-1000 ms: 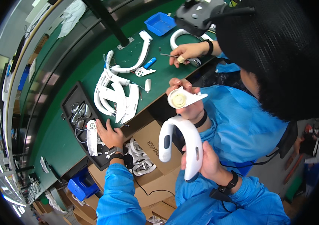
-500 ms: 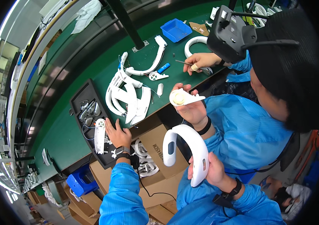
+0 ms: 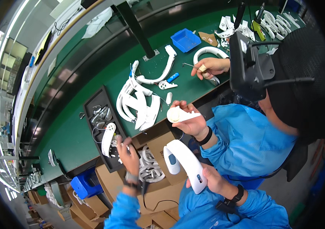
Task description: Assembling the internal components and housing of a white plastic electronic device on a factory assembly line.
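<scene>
My right hand (image 3: pixel 215 180) grips one end of a white, curved neckband fan housing (image 3: pixel 186 160), which has a dark oval patch on its other arm and a small slot near the held end. My left hand (image 3: pixel 129 155) hovers by the near edge of a black tray (image 3: pixel 117 165), fingers apart and slightly blurred, with nothing visible in them. In the tray lie a white curved shell (image 3: pixel 108 140) with a round grille, small white pieces and several shiny grey parts (image 3: pixel 100 114).
A co-worker on the right holds a flat white part (image 3: pixel 181 115) and a thin metal tool (image 3: pixel 190 65). White neckband pieces (image 3: pixel 141 107) and a blue bin (image 3: pixel 185 39) are on the green bench. Below stand a cardboard box (image 3: pixel 164 147) and a blue stool (image 3: pixel 86 184).
My left hand has come off the tray's edge and drawn back toward me. The neckband housing in my right hand has tilted slightly. The whole view has shifted a little.
</scene>
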Available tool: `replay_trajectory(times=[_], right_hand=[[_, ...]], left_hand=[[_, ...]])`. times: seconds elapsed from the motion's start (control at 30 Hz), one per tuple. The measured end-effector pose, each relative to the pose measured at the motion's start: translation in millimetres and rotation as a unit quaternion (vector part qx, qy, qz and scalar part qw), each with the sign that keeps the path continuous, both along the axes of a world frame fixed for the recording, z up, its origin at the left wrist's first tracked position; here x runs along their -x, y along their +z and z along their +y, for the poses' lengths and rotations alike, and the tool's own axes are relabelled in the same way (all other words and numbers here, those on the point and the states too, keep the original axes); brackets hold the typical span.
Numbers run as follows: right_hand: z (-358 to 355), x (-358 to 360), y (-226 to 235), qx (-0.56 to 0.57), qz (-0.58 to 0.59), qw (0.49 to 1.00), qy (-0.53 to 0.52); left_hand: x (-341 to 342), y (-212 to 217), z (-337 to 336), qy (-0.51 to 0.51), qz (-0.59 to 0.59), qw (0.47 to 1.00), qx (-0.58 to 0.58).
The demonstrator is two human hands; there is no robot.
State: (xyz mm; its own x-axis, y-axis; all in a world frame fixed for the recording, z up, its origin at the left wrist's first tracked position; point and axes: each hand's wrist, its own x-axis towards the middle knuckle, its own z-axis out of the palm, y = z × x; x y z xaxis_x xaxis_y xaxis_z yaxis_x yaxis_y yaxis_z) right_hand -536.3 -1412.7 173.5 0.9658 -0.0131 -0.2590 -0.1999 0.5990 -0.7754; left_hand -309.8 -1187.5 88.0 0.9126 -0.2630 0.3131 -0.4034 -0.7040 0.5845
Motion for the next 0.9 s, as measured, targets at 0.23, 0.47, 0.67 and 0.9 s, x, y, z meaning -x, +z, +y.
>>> replay_trajectory(times=[0.23,0.47,0.67,0.9], right_hand=[[15,-9,-18,0.177,-0.037,0.982,0.058],[-50,-74,35,0.611,-0.044,0.75,-0.25],[-85,-109,-5,0.484,0.041,0.853,-0.19],[-78,-114,12,0.228,0.086,0.949,-0.201]], left_hand=[[149,79,-51,-0.114,0.583,0.573,0.565],[130,86,-66,-0.044,0.554,0.6,0.575],[131,83,-70,-0.11,0.503,0.67,0.535],[126,85,-73,-0.088,0.514,0.671,0.527]])
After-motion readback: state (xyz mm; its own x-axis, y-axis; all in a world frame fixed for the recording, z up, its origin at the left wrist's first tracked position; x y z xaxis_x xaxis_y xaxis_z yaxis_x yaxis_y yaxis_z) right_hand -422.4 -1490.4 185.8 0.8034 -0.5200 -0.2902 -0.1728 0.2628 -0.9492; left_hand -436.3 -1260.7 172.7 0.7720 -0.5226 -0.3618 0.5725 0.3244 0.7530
